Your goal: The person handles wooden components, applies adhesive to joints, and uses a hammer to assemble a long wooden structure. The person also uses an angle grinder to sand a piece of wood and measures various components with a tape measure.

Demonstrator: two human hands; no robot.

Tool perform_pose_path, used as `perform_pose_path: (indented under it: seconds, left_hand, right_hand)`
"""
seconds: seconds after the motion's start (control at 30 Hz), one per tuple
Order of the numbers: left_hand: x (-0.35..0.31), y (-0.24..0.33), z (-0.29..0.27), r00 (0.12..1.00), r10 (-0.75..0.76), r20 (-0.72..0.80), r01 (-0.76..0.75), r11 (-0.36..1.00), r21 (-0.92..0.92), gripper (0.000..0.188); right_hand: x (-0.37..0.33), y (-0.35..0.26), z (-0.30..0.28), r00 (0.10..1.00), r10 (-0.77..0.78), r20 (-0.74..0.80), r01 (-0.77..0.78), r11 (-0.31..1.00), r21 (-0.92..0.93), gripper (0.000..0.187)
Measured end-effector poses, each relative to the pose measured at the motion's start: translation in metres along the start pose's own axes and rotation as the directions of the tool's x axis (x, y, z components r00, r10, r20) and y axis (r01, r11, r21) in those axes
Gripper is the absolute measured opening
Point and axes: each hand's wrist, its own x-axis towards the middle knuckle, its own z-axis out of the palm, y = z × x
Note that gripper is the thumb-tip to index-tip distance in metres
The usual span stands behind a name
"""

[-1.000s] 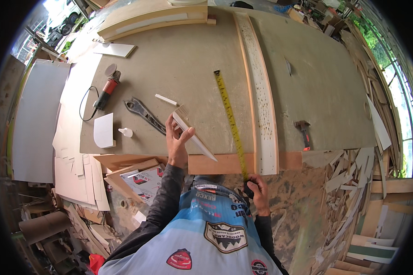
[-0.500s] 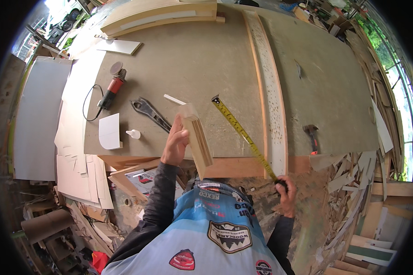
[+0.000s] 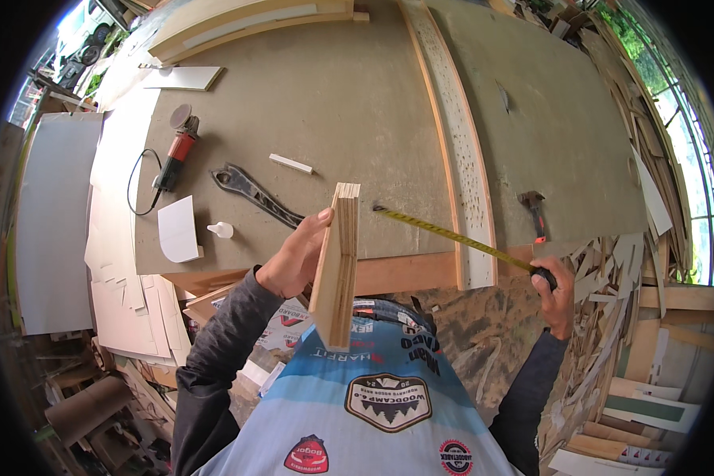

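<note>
Left hand gripped layered plywood piece near front edge of surface; right hand held tape measure, yellow blade out.

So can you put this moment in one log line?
left hand: holds wooden piece | right hand: holds extended tape measure | tabletop: angle grinder, hammer

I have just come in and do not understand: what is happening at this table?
A person holds a layered wooden piece in the left hand. The right hand grips a tape measure with its yellow blade pulled out; the blade's end is near the piece, apparently not touching it. An angle grinder and a hammer lie on the table.
</note>
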Motion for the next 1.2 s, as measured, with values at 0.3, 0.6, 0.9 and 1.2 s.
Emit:
perform_pose_path:
  seconds: [0.3,0.6,0.9,1.2]
  left_hand:
    - [0.002,-0.003,0.005,0.996,-0.059,-0.070,0.050,0.992,-0.114,0.085]
    - [-0.010,0.003,0.001,0.955,-0.106,0.278,0.189,0.938,-0.291,0.058]
    - [-0.013,-0.014,-0.015,0.932,0.037,0.360,0.141,0.880,-0.454,0.056]
    - [-0.008,-0.016,-0.020,0.929,-0.053,0.365,0.188,0.920,-0.345,0.064]
  right_hand:
    - [0.054,-0.035,-0.014,0.973,-0.212,0.089,0.226,0.952,-0.206,0.024]
    - [0.088,-0.048,-0.019,0.953,-0.245,0.179,0.280,0.938,-0.205,0.018]
    - [0.113,-0.035,-0.009,0.936,-0.251,0.248,0.297,0.939,-0.171,0.017]
    - [0.124,-0.020,0.003,0.929,-0.267,0.256,0.300,0.949,-0.100,0.016]
